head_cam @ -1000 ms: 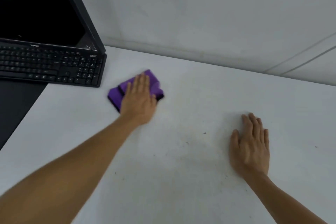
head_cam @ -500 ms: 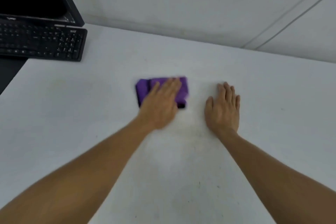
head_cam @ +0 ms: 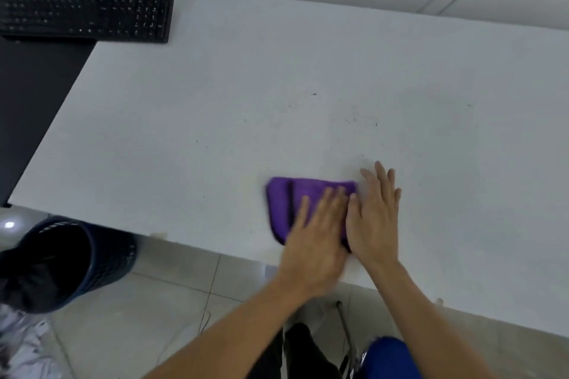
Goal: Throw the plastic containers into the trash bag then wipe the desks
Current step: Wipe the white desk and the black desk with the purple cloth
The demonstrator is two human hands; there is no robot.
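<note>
The left hand (head_cam: 314, 234) lies flat, fingers straight, pressing the purple cloth (head_cam: 284, 198) onto the desk (head_cam: 215, 117). The right hand (head_cam: 374, 218) rests flat just right of it, fingers spread, perhaps touching the cloth's blurred edge.

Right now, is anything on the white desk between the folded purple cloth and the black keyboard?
Nothing visible: only bare white desk with a few dark specks lies between the folded purple cloth under the left hand and the black keyboard. The right hand lies flat beside the cloth's right edge.
</note>
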